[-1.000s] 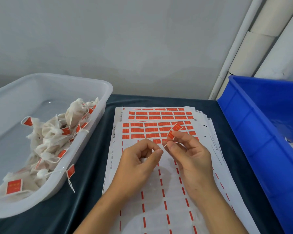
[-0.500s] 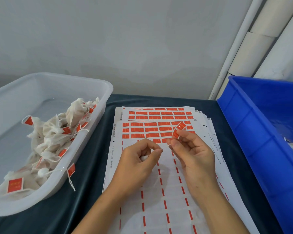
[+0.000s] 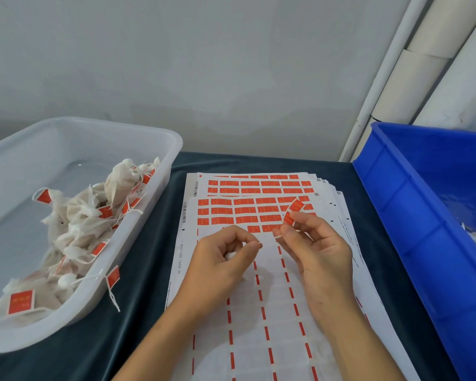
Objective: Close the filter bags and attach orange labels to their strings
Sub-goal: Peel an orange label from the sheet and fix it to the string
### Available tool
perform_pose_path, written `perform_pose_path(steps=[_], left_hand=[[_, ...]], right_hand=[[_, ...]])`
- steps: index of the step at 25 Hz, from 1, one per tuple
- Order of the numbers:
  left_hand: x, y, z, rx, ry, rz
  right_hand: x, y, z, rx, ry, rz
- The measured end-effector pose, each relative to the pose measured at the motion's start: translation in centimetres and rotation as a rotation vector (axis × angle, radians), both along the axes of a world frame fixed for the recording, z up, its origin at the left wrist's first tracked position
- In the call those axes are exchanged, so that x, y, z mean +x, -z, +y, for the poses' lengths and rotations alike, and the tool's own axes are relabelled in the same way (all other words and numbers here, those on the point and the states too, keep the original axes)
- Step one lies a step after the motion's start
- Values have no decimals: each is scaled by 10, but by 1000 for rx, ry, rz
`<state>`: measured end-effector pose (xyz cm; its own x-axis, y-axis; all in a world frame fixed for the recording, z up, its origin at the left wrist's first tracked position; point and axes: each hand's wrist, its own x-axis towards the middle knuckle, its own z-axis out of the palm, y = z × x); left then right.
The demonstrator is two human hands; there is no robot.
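Filter bag (image 3: 230,255) sits bunched in the left hand (image 3: 223,259), fingers curled round it, over the label sheet (image 3: 259,298). Right hand (image 3: 313,243) pinches an orange label (image 3: 293,213) and the white string end (image 3: 277,237). Since a second ago the label has folded lower toward the fingers and the hands have closed in; judged: label about to wrap the string. Finished bags (image 3: 80,221) lie in the clear tray (image 3: 160,188) left of the sheet

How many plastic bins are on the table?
2: the clear bin on the left with labelled filter bags, and the blue bin on the right, partly out of frame.
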<state>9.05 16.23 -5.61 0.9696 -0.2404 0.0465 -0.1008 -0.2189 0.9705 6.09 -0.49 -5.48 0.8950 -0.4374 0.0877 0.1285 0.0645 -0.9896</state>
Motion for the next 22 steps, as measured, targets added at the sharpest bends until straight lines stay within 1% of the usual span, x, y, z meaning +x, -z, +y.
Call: perform_pose_path(steps=[4,7,9,14,22], left_hand=[[0,0,0,-24,-8,15],[1,-1,1,-64,-9,23],[1,-2,2,-95,-6,36],[2,-3,1,-115,-17,42],[0,-3,2,-105,23,9]], right_hand=[[-3,-3,1,-39,63,19],[-6,-4,-1,23,81,2],[-7,-4,-1,30,47,-4],[-10,-2,8,23,-145,-1],[-10,-2,16,-39,-159,44]])
